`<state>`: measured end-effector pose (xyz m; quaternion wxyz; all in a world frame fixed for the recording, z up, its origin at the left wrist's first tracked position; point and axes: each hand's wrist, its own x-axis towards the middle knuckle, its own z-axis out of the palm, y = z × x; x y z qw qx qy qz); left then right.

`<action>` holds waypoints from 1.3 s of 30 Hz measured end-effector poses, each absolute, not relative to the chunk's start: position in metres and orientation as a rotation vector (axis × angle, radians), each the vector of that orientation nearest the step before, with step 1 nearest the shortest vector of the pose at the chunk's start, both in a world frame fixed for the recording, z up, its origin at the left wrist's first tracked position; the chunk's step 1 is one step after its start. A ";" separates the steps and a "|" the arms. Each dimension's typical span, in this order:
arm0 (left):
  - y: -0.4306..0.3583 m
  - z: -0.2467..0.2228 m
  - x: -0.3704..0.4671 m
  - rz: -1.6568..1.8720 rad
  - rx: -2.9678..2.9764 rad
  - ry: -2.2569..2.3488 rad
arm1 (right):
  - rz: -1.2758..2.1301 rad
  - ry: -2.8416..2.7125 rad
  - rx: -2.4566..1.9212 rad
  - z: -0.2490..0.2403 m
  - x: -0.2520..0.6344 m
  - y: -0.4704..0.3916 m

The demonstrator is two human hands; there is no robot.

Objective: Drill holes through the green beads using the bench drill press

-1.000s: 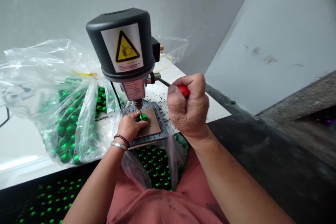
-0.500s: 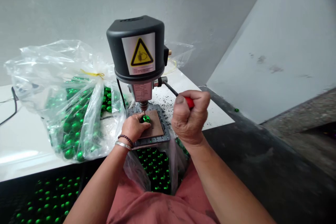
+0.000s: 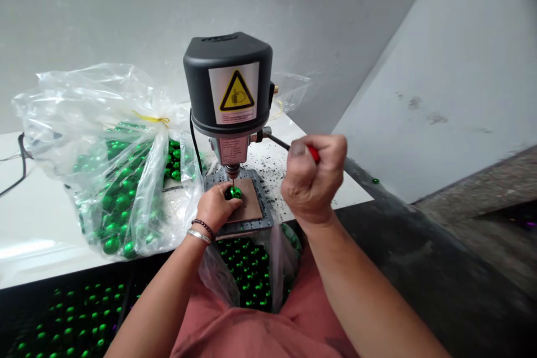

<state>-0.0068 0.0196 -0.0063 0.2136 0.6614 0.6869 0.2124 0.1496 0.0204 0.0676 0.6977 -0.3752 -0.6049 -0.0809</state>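
Note:
On the brown board (image 3: 251,207) of a black drill press (image 3: 229,84), my left hand (image 3: 215,204) pinches a shiny green ball (image 3: 235,192) between thumb and fingers. The thin drill bit (image 3: 233,182) stands right over the ball and seems to meet its top; whether it has entered cannot be made out. To the right of the press, my right hand (image 3: 315,176) is wrapped round the red knob (image 3: 312,153) of the feed lever (image 3: 278,141).
Left of the press lies a clear plastic bag (image 3: 145,196) of green balls, tied with yellow string. Dark shavings litter the white table (image 3: 310,179). More green balls fill an open bag (image 3: 245,271) at my lap and lie at lower left (image 3: 75,319).
My right hand has risen slightly and shifted right with the lever knob. The press head appears further right in the view. My left hand still holds the green ball on the board.

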 end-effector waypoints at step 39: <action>-0.076 -0.004 -0.005 0.835 1.447 1.521 | -0.016 -1.327 -0.864 0.096 0.146 0.022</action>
